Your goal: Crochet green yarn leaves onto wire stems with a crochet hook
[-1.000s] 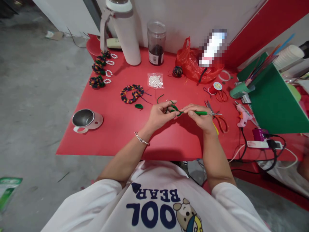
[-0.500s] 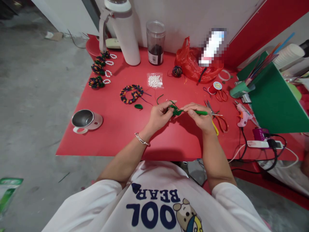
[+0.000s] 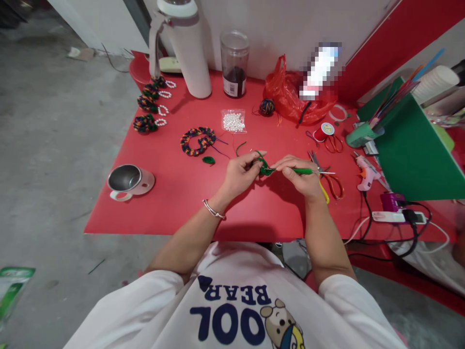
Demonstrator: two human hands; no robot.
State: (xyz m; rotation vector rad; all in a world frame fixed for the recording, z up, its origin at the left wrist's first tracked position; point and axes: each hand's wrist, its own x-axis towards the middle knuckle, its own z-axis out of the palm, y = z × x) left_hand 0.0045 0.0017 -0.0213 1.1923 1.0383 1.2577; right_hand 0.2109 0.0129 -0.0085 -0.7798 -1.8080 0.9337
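My left hand (image 3: 240, 173) pinches a small piece of green crochet (image 3: 266, 169) above the red table. Closed round a crochet hook with a green handle (image 3: 303, 171), my right hand (image 3: 301, 178) is just to the right, and the hook's metal tip meets the green yarn. A green strand loops up over the piece. Left of my hands lie a multicoloured crocheted strip (image 3: 189, 141), curled in a ring, and a small green leaf (image 3: 208, 160).
Pliers and scissors (image 3: 333, 186) lie beside my right hand, with a pink glue gun (image 3: 366, 173) further right. A metal mug (image 3: 143, 182) stands at the left. Behind are a bead packet (image 3: 233, 121), a tall bottle (image 3: 192, 53), a plastic cup (image 3: 234, 65) and a yarn ball (image 3: 267, 107).
The hook has shifted slightly within the green piece, and the green strand over it is looped differently. Both hands have hardly moved.
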